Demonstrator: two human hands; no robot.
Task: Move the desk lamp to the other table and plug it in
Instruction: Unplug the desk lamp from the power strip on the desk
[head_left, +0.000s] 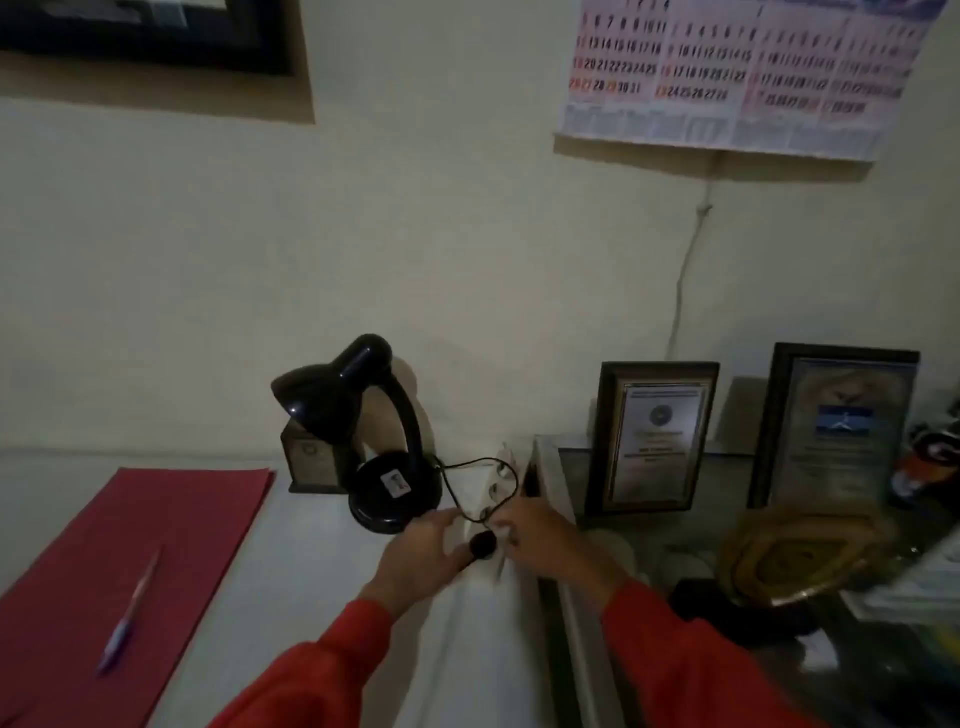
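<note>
A black desk lamp (363, 431) stands unlit on a white table (322, 571) near the wall, its shade turned left. Its thin black cord (488, 467) loops over a white power strip (493, 499) at the table's right edge. My left hand (421, 551) grips the round black plug (483, 544) against the near end of the strip. My right hand (545, 535) presses on the strip beside the plug, fingers curled onto it. Whether the plug's pins sit inside a socket is hidden.
A red folder (130, 561) with a pen (130, 608) lies at the left. A small wooden box (311, 462) stands behind the lamp. Right of the strip, a glass-topped table (883, 675) holds two framed certificates (649, 436), a gold plaque (800, 556) and a dark object.
</note>
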